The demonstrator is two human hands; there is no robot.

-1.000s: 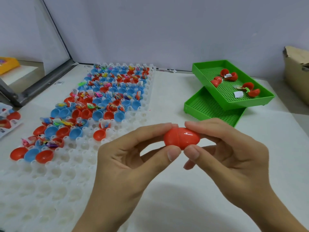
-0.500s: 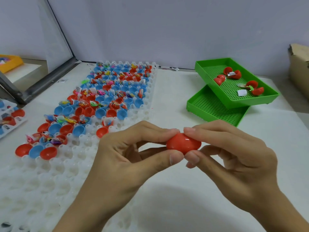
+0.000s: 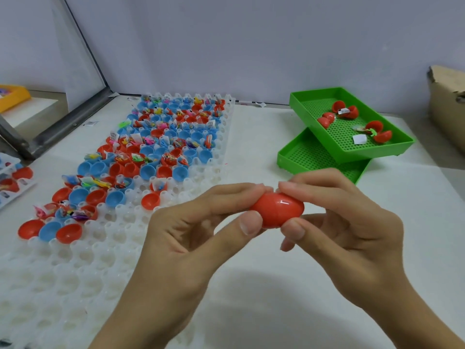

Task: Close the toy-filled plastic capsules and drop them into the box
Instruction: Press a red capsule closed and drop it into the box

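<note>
Centrally, above the table (image 3: 251, 152), a closed red capsule (image 3: 278, 209) is pinched at its left end by the left hand (image 3: 191, 238) and at its right end by the right hand (image 3: 352, 230), between both thumbs and forefingers.

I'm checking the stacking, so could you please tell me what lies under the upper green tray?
A second green tray lies under the upper green tray, which sits skewed across it. Only its near-left part shows; the rest is covered.
</note>
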